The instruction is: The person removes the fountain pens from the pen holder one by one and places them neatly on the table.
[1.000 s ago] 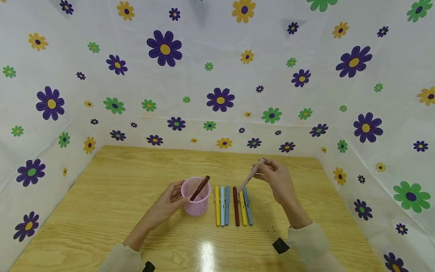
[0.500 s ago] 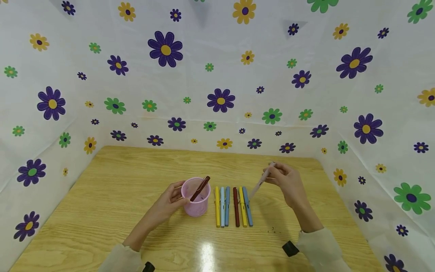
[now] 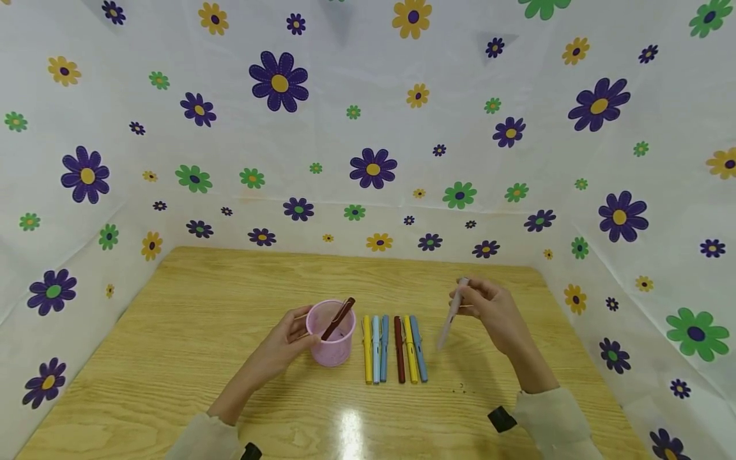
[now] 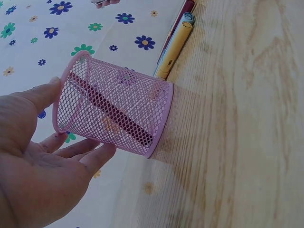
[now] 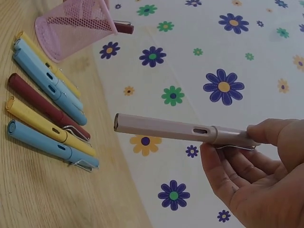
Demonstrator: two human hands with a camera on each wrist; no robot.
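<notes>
My left hand point(image 3: 303, 329) grips a pink mesh cup point(image 3: 331, 342) that stands on the wooden table point(image 3: 201, 306). A dark red pen point(image 3: 339, 317) leans inside it, and its body shows through the mesh point(image 4: 114, 116) in the left wrist view. Right of the cup, several pens point(image 3: 393, 348) lie side by side: yellow, light blue, blue, dark red, yellow, blue. My right hand point(image 3: 464, 298) pinches one end of a pale pink pen point(image 3: 450, 317) and holds it in the air to the right of the row. In the right wrist view that pen point(image 5: 166, 130) points back toward the row point(image 5: 47, 114).
White sheets printed with flowers point(image 3: 374, 169) wall the table at the back and both sides. Black wrist mounts point(image 3: 502, 418) sit on both cuffs. A few dark specks point(image 3: 460, 388) lie near the front right. Bare wood stretches left of the cup and behind the pens.
My right hand has carried the pale pink pen to the right, off the row of pens, and the pen now hangs more steeply. The left hand and the cup have stayed put.
</notes>
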